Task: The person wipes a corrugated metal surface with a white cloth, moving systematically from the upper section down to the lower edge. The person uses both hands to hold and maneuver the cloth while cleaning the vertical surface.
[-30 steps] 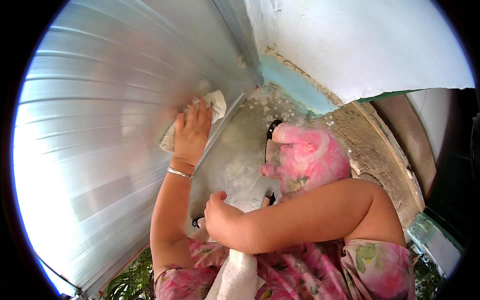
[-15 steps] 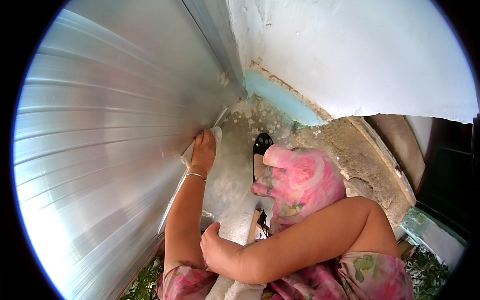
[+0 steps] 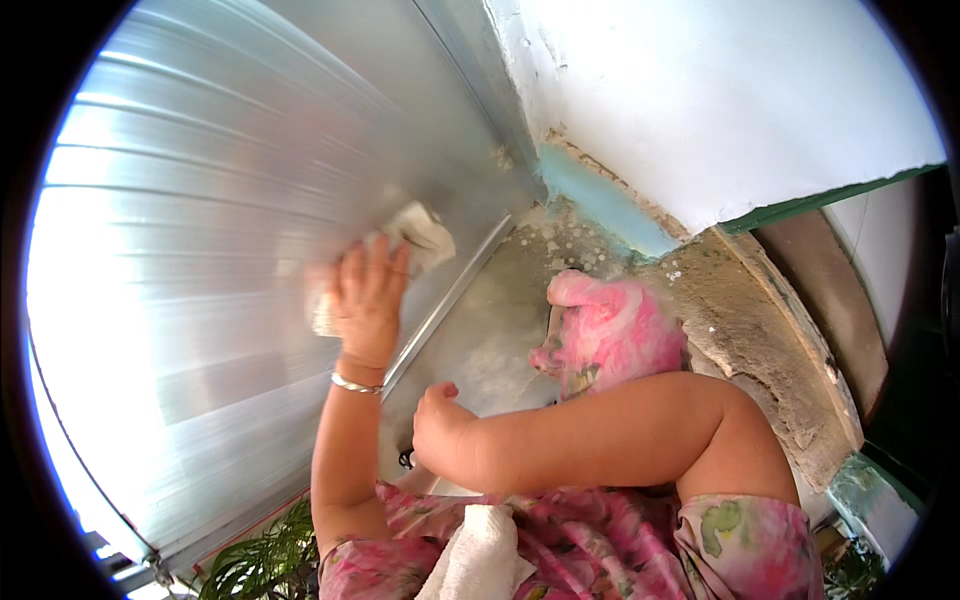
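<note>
My left hand [image 3: 366, 302], with a silver bracelet on its wrist, presses a whitish cloth [image 3: 427, 236] flat against a ribbed silver metal panel [image 3: 200, 240]. The cloth shows past the fingertips and beside the palm; the fingers are slightly blurred. My right forearm lies bent across my front. At its end my right hand [image 3: 440, 428] hangs near the left forearm with the thumb raised, its other fingers hidden behind the hand. A white towel [image 3: 480, 552] lies on my pink floral clothing [image 3: 585, 530], below the right forearm.
A metal strip [image 3: 450, 300] runs along the panel's bottom edge, above a stained concrete floor [image 3: 490, 350]. A white wall [image 3: 720, 90] with a pale blue base [image 3: 595, 205] rises at the right. Green leaves [image 3: 265, 560] stand at the lower left; a dark cable [image 3: 75, 450] hangs nearby.
My left hand has moved the cloth up and left, from the panel's bottom edge onto its face. The view has shifted; the right hand stays near the left forearm.
</note>
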The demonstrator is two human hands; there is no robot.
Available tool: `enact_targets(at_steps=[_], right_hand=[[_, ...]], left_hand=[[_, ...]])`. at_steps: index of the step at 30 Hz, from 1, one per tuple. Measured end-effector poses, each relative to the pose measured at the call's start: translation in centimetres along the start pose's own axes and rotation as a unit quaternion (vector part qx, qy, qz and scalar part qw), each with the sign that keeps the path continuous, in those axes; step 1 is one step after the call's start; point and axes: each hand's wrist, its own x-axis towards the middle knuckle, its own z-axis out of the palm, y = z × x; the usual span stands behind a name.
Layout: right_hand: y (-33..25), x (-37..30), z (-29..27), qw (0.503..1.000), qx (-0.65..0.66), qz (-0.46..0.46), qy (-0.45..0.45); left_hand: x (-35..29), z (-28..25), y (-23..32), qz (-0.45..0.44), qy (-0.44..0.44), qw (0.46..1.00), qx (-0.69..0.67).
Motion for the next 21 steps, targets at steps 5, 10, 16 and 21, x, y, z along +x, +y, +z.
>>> enact_targets(at_steps=[5,10,16,21], right_hand=[[0.7,1.1,1.3,0.999,0.013,0.045,-0.027],[0.4,0.7,-0.7,0.999,-0.018,0.015,-0.044],[0.8,0.8,1.0,0.998,-0.027,0.031,-0.048],[0.1,1.0,0.8,0.998,-0.018,-0.013,-0.061]], left_hand=[[4.8,-9.8,-8.2,-0.059,0.256,0.963,0.063],[5.8,-21.1,-19.1,-0.025,0.301,0.927,0.222],[7.3,-14.4,-13.0,-0.063,0.338,0.924,0.166],[3.8,-8.3,-6.3,-0.074,0.144,0.976,0.143]])
